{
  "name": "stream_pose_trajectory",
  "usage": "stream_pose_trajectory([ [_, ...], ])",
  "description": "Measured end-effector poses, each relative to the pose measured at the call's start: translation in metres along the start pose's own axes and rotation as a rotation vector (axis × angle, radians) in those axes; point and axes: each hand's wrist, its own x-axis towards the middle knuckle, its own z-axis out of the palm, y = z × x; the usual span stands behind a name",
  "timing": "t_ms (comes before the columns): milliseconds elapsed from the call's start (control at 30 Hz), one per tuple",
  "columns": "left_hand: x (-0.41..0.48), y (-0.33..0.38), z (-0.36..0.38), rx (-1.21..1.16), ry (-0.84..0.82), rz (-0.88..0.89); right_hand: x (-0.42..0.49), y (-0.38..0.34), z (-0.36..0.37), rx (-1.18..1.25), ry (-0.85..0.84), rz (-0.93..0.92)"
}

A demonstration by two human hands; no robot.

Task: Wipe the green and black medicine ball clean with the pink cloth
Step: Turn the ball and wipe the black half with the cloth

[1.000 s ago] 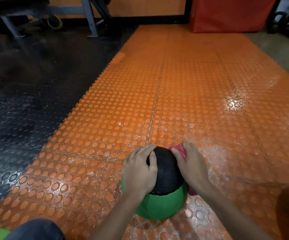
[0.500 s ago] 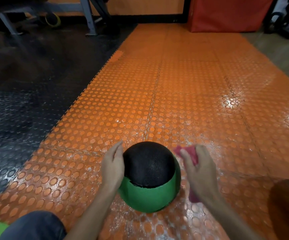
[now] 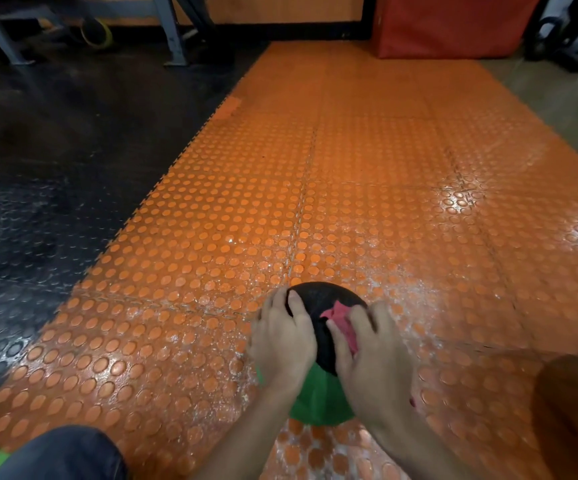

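Head view, task thing: the medicine ball [image 3: 325, 303] sits on the orange studded mat [image 3: 349, 202], near and slightly right of centre. Its black part faces up and far, its green part faces near.

Head view, left hand: the left hand [image 3: 280, 341] lies on the ball's left side with the fingers spread wide and the thumb on the black part. It holds nothing and appears to steady the ball.

Head view, right hand: the right hand [image 3: 374, 362] presses the pink cloth [image 3: 341, 322] onto the black part. The cloth is bunched between thumb and forefinger, with a scrap showing at the wrist.

Head view, change: half a second ago both hands stood off the ball, the left beside it and the right holding the cloth clear to the right. Now both are back on it, and the cloth touches the surface again.

Head view, meaning: a fresh wiping pass on the black part seems to be starting. The green part, largely hidden by the arms, probably remains to be turned up and wiped.

Head view, surroundings: black studded floor [image 3: 38, 202] lies left, a red pad [image 3: 453, 22] far right, and the person's knee [image 3: 62, 455] near left.
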Motion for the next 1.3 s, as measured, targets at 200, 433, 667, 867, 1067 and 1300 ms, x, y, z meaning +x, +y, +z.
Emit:
stream_pose_trajectory([
  [200, -0.009, -0.015, -0.006, -0.067, 0.002, 0.118, 0.014, 0.020, -0.014, 0.167, -0.045, 0.053],
  [433, -0.022, -0.015, -0.004, -0.010, 0.035, 0.160, 0.025, 0.068, 0.015, 0.223, -0.297, 0.525],
  [667, -0.023, -0.011, 0.000, 0.121, -0.077, 0.285, -0.004, -0.002, -0.015, 0.042, -0.085, -0.117],
  [867, -0.023, 0.003, 0.001, 0.068, -0.156, 0.371, 0.079, 0.040, -0.010, -0.043, -0.408, 0.184],
  [1067, -0.011, 0.008, 0.000, 0.029, -0.196, 0.281, 0.025, 0.008, -0.019, -0.111, -0.164, -0.139],
  [1300, -0.017, -0.001, -0.002, 0.076, -0.191, 0.336, 0.007, 0.013, -0.039, 0.076, -0.154, -0.109],
])
